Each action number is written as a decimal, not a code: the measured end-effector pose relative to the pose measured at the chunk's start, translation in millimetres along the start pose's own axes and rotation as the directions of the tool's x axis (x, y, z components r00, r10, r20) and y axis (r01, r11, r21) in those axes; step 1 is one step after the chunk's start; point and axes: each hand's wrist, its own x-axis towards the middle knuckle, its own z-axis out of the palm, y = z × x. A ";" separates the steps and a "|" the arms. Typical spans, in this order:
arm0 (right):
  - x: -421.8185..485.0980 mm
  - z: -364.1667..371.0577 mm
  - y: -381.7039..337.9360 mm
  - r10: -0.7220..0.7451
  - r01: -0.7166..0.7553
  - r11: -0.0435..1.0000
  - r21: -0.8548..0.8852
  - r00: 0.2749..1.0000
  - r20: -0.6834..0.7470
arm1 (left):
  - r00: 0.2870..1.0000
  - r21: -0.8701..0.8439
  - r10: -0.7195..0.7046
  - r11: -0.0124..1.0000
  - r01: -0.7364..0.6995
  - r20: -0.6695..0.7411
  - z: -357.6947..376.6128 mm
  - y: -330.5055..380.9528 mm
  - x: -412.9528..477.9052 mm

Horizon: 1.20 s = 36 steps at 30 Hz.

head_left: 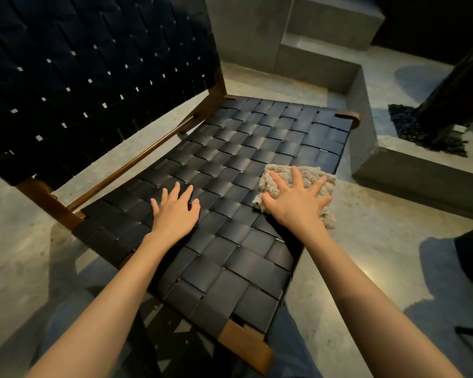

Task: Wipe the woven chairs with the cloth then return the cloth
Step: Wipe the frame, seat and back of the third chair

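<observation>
A woven chair fills the view, with a black strap seat (pixel 246 148) and a dark woven backrest (pixel 93 72) in a brown wooden frame (pixel 137 162). A beige fluffy cloth (pixel 281 173) lies on the seat near its right edge. My right hand (pixel 295 197) presses flat on the cloth with fingers spread. My left hand (pixel 175 211) rests flat on the bare seat to the left of it, fingers straight, holding nothing.
Concrete floor (pixel 366 241) surrounds the chair. A concrete step and low wall (pixel 366 110) rise just beyond the seat's right side. A dark trunk in a bed of black gravel (pixel 421 132) stands at the far right. My legs are below the seat's front corner.
</observation>
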 end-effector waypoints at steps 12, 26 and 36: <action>86.7 28.2 -80.3 -0.451 0.463 0.880 -0.105 0.885 0.118 | 0.995 0.025 -0.051 0.998 0.053 -0.089 6.2 -6.3 38.6; 195.8 60.4 -191.9 -0.637 0.639 0.769 -0.004 0.767 0.073 | 0.965 0.092 -0.113 0.986 0.138 -0.238 19.6 -3.5 58.0; 193.3 45.2 -167.3 -0.560 0.564 0.823 -0.074 0.826 0.062 | 0.963 0.024 -0.102 0.993 0.112 -0.251 19.1 -6.1 55.9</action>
